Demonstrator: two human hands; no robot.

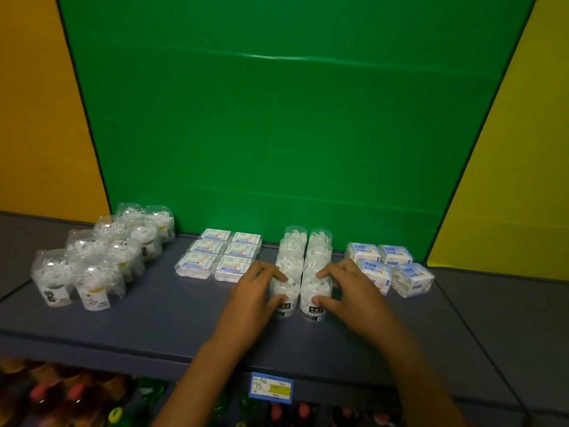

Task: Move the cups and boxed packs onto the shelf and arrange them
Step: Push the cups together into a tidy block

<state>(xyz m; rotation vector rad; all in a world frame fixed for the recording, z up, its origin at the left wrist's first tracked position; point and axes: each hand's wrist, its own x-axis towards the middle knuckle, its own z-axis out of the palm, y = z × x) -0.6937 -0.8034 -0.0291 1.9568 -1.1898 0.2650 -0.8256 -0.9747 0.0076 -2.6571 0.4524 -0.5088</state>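
Two rows of clear cups filled with white picks run front to back in the middle of the grey shelf [172, 328]. My left hand [255, 291] grips the front cup of the left row [284, 295], thumb in front and fingers behind. My right hand [348, 288] grips the front cup of the right row [315, 298] the same way. Flat boxed packs [220, 255] lie in two columns left of the cups. Blue-and-white boxed packs [389, 268] sit to the right. A larger group of clear cups [98, 257] stands at the far left.
A green back panel [277, 134] rises behind the shelf, with yellow panels on both sides. A blue price tag [271, 387] hangs on the shelf's front edge. Bottles with coloured caps [77, 396] fill the level below.
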